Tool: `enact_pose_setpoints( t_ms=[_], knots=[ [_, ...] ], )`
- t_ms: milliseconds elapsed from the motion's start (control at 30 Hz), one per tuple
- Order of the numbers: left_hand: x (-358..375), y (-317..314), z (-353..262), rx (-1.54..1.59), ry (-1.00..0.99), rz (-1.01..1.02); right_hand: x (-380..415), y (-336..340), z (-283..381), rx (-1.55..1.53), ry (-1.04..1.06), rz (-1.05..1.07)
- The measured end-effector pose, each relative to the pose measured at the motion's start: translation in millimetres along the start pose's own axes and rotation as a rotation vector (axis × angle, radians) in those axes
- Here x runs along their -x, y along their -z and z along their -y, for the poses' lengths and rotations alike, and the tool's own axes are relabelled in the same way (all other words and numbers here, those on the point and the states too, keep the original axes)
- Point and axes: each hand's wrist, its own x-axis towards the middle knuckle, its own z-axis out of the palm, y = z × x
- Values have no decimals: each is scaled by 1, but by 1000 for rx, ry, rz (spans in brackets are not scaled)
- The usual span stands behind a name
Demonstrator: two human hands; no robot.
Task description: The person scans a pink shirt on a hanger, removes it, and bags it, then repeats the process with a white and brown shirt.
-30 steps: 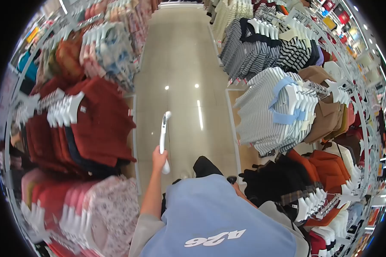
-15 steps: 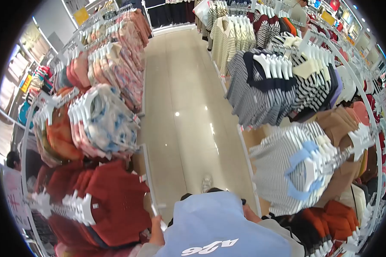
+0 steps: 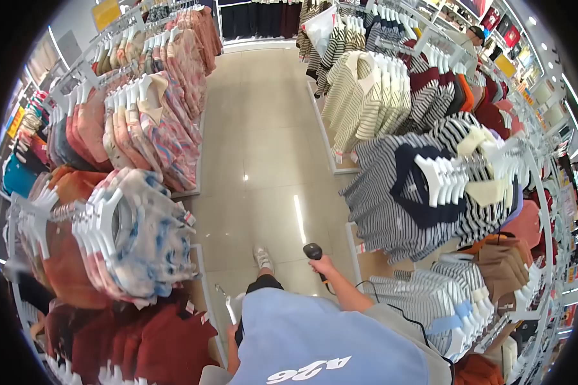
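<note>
My right hand (image 3: 321, 264) is closed round the handle of a black handheld scanner (image 3: 313, 251), which is held out over the aisle to the right of my body. A dark cord runs near that arm. My left hand (image 3: 232, 332) is low beside my body, partly hidden by dark cloth, with its fingers closed on a white hanger (image 3: 230, 309) whose metal hook points up. Dark red tops (image 3: 173, 333) hang just left of that hand. The blue front of my clothing (image 3: 302, 327) shows white lettering.
A glossy tiled aisle (image 3: 250, 141) runs ahead between clothes racks. Patterned tops (image 3: 151, 237) hang on the left, striped tops (image 3: 392, 192) on the right. Low white shelf edges (image 3: 202, 276) line both sides. A person (image 3: 472, 40) in a dark cap stands far right.
The view has moved forward along the aisle, with racks shifting nearer. My right hand has come out from beside my body, and the scanner now shows clearly. One shoe shows further forward.
</note>
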Motion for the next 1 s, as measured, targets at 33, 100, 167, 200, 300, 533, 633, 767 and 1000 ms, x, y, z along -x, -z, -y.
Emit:
enact_pose_setpoints(
  t_ms=[33,100,167,200,300,533,633,767,1000],
  knots=[
    [-10,-19,-36,-7,-9,10,-12,-7,-2,-9,-12,41],
    [-22,-25,-89,-22,-39,33,-26,-12,-2,75,-159,131],
    [-51,-49,-153,-22,-78,64,-39,1,10,256,-173,143],
    [-65,-51,-188,-25,-98,78,-49,7,11,408,9,1],
    [-74,-62,-257,-85,-93,104,-67,28,33,187,-169,-127],
    [-15,-110,-607,-491,-798,643,-117,88,196,-711,-11,283],
    [42,-135,-728,-750,-1037,615,-142,118,298,-857,236,357],
    [73,-159,-837,-1024,-1292,628,-161,136,454,-756,619,446],
    [62,-170,-939,-1006,-1172,618,-261,109,604,-497,650,514]
  ],
)
